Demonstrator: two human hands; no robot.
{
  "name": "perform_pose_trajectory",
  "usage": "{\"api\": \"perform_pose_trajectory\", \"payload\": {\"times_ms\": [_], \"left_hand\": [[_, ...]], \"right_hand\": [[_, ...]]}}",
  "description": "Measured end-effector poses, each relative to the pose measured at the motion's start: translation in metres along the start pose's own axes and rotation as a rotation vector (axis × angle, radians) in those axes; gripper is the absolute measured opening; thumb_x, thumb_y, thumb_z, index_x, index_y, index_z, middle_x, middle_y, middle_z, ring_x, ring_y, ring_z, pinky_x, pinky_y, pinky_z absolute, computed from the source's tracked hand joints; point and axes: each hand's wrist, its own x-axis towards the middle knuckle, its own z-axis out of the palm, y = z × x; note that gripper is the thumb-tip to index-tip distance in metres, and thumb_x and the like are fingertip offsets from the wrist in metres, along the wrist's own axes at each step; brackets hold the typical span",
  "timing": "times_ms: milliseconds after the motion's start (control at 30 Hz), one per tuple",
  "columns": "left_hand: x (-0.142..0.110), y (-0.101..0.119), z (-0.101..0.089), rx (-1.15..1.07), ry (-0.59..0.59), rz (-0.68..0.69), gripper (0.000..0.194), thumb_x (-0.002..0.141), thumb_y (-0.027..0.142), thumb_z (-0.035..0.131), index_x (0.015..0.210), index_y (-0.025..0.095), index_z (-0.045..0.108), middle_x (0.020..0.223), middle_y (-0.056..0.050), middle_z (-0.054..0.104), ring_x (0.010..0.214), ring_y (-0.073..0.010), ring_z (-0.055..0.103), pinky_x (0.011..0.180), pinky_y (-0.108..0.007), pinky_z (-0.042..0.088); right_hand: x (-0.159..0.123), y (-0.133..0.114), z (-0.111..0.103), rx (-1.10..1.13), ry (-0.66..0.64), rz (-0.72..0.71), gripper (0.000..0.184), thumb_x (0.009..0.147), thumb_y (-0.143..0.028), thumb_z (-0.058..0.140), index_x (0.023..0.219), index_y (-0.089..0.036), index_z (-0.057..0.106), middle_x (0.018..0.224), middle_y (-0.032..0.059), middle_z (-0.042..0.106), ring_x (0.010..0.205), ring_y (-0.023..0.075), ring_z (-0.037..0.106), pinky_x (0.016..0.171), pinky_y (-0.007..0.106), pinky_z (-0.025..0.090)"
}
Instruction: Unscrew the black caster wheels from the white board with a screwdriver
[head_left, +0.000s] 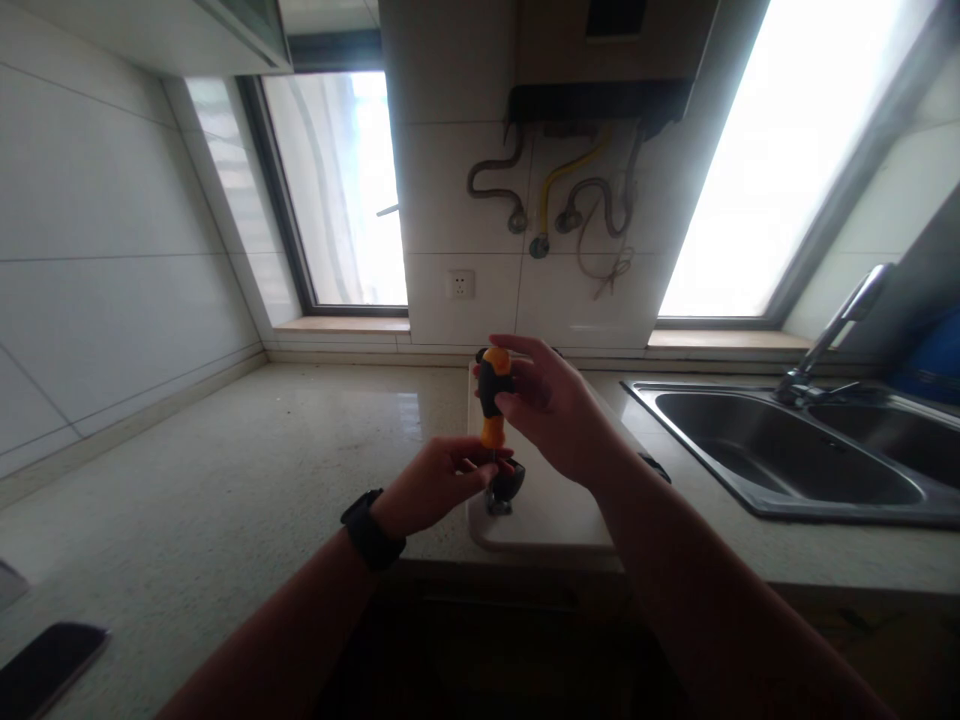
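Note:
An orange-and-black screwdriver (495, 385) stands upright, handle up, over a white panel (559, 515). My right hand (559, 410) is closed round its handle, with the index finger resting at the top. Lower down, my left hand (442, 480) pinches at the thin shaft just under the handle; the fingertips partly hide the tip. Right below those fingers is a black caster wheel (508, 482) with a metal bracket (497, 507), at the panel's near left corner. Another dark caster (656, 467) shows at the panel's right edge, and my right hand hides part of the panel.
The panel lies on a speckled stone countertop (315, 450). To the right is a steel double sink (772, 450) with a tall faucet (832, 325). A dark flat object (52, 665) lies at the lower left. Pipes (544, 200) and a wall socket (460, 284) are behind.

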Motion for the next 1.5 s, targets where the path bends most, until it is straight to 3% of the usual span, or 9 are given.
{"api": "perform_pose_trajectory", "payload": {"times_ms": [167, 333, 633, 800, 933, 1033, 1133, 1333, 1500], "left_hand": [[0.001, -0.001, 0.000, -0.066, 0.019, -0.019, 0.028, 0.092, 0.031, 0.075, 0.117, 0.020, 0.078, 0.114, -0.008, 0.081, 0.108, -0.0239, 0.075, 0.102, -0.043, 0.056], [0.000, 0.002, 0.005, 0.003, 0.107, -0.018, 0.023, 0.086, 0.036, 0.081, 0.101, 0.018, 0.080, 0.101, -0.007, 0.082, 0.093, -0.0224, 0.076, 0.089, -0.039, 0.057], [0.002, -0.003, 0.017, 0.012, 0.300, -0.039, 0.033, 0.079, 0.042, 0.086, 0.079, 0.016, 0.065, 0.070, 0.002, 0.066, 0.064, -0.0121, 0.057, 0.062, -0.027, 0.046], [0.004, -0.012, 0.019, 0.008, 0.335, -0.042, 0.041, 0.074, 0.048, 0.089, 0.078, 0.017, 0.062, 0.068, 0.004, 0.060, 0.062, -0.0112, 0.052, 0.059, -0.026, 0.043], [0.002, -0.006, 0.010, 0.066, 0.236, -0.056, 0.041, 0.077, 0.049, 0.088, 0.094, 0.017, 0.068, 0.079, 0.000, 0.068, 0.067, -0.0140, 0.059, 0.063, -0.027, 0.046], [0.000, 0.003, -0.001, 0.125, 0.058, -0.050, 0.037, 0.088, 0.042, 0.078, 0.118, 0.021, 0.071, 0.100, -0.005, 0.076, 0.075, -0.0158, 0.066, 0.069, -0.031, 0.051], [-0.001, 0.008, -0.008, 0.119, -0.020, -0.009, 0.028, 0.096, 0.032, 0.069, 0.122, 0.022, 0.074, 0.114, -0.007, 0.079, 0.093, -0.0197, 0.072, 0.085, -0.036, 0.054], [0.000, 0.006, -0.005, 0.038, 0.064, -0.035, 0.022, 0.090, 0.033, 0.077, 0.108, 0.020, 0.078, 0.107, -0.007, 0.081, 0.100, -0.0231, 0.075, 0.094, -0.041, 0.056], [0.001, 0.000, -0.001, 0.041, 0.160, -0.035, 0.022, 0.085, 0.037, 0.082, 0.095, 0.018, 0.076, 0.091, -0.004, 0.079, 0.084, -0.0191, 0.072, 0.080, -0.035, 0.055]], "right_hand": [[0.002, -0.003, -0.001, -0.041, 0.003, 0.017, 0.053, 0.081, -0.022, 0.063, 0.134, -0.026, 0.058, 0.112, 0.0053, 0.066, 0.099, 0.0185, 0.065, 0.087, 0.040, 0.056], [0.001, -0.002, -0.005, -0.254, 0.043, 0.001, 0.061, 0.082, -0.037, 0.077, 0.141, -0.033, 0.061, 0.106, 0.0011, 0.060, 0.084, 0.0134, 0.057, 0.078, 0.035, 0.055], [-0.002, -0.003, -0.001, -0.073, 0.008, 0.076, 0.088, 0.074, -0.035, 0.085, 0.151, -0.028, 0.044, 0.110, 0.0038, 0.068, 0.088, 0.0174, 0.068, 0.080, 0.039, 0.060], [-0.001, -0.005, 0.003, -0.200, 0.023, 0.038, 0.068, 0.075, -0.035, 0.086, 0.136, -0.027, 0.057, 0.107, 0.0029, 0.069, 0.083, 0.0163, 0.067, 0.071, 0.035, 0.058], [0.001, -0.007, 0.004, -0.294, 0.102, 0.024, 0.055, 0.075, -0.031, 0.084, 0.126, -0.028, 0.063, 0.105, 0.0022, 0.068, 0.078, 0.0147, 0.065, 0.064, 0.032, 0.056], [0.003, -0.007, 0.004, -0.260, 0.078, 0.027, 0.055, 0.078, -0.029, 0.079, 0.131, -0.029, 0.062, 0.114, 0.0039, 0.066, 0.077, 0.0139, 0.067, 0.065, 0.032, 0.058], [0.004, -0.006, 0.004, -0.192, 0.068, 0.026, 0.061, 0.078, -0.024, 0.074, 0.137, -0.026, 0.057, 0.114, 0.0051, 0.067, 0.081, 0.0150, 0.069, 0.071, 0.035, 0.060], [0.004, -0.009, 0.010, -0.112, 0.057, 0.048, 0.056, 0.078, -0.020, 0.062, 0.133, -0.020, 0.054, 0.107, 0.0077, 0.071, 0.099, 0.0214, 0.068, 0.084, 0.041, 0.058], [0.002, -0.012, 0.010, -0.382, 0.068, 0.054, 0.046, 0.084, -0.035, 0.067, 0.128, -0.022, 0.058, 0.118, 0.0111, 0.066, 0.104, 0.0244, 0.065, 0.079, 0.041, 0.057]]}}
